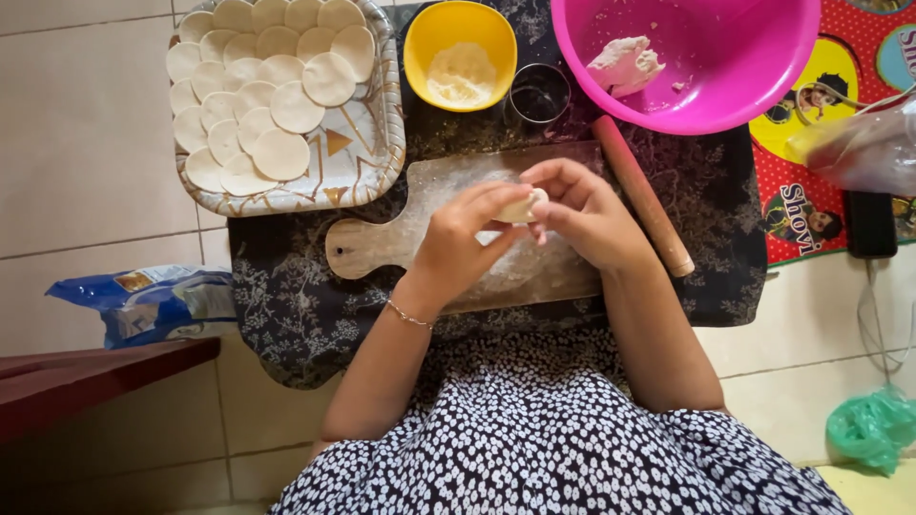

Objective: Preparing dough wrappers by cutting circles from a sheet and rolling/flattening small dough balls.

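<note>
The left hand [458,243] and the right hand [587,215] meet above the wooden board [420,224], and between them they hold a small piece of dough [523,206]. The grip of each hand is pressed together on this piece: the fingertips of the left hand pinch its left edge, and the fingers of the right hand curl around its right side. The dough is pale cream, smooth and rounded; its long axis runs about left to right, from one hand to the other, but most of it is hidden by the fingers. The board is light wood, dusted with flour, and its handle with a round hole points to the left. Just beside the right hand lies a wooden rolling pin [644,195], which is tilted across the board's right end. The board rests on a dark cloth [286,305] with a pale floral print, spread on the tiled floor. Behind it stand a tray [367,167] with many thin round dough discs [281,153], a yellow bowl [461,29] of flour, a metal ring cutter [539,93] and a pink bowl [725,67] holding a lump of dough.
</note>
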